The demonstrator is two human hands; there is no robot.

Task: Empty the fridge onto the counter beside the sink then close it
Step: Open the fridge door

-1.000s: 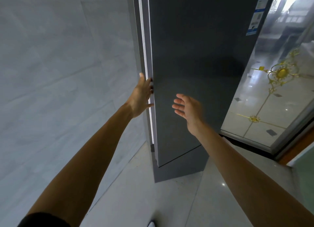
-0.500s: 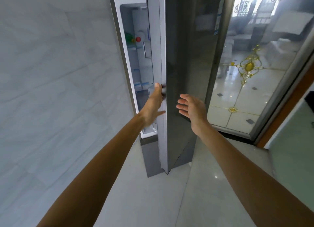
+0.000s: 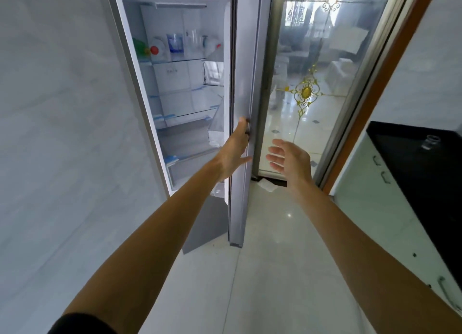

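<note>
Pale kitchen; fridge open (top shelf stocked).

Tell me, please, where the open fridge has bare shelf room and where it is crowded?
Crowded: the top shelf, lined with bottles and containers. Free: the two glass shelves below it look bare, wall to door side. The left hand grips the door edge; the right hand is empty.

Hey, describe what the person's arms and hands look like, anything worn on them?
Both forearms are bare. The left hand and right hand wear no gloves, and no watch or bracelet shows at either wrist. A dark sleeve edge shows on the left upper arm at the bottom of the view. Rings cannot be ruled out on the hidden fingers.
</note>
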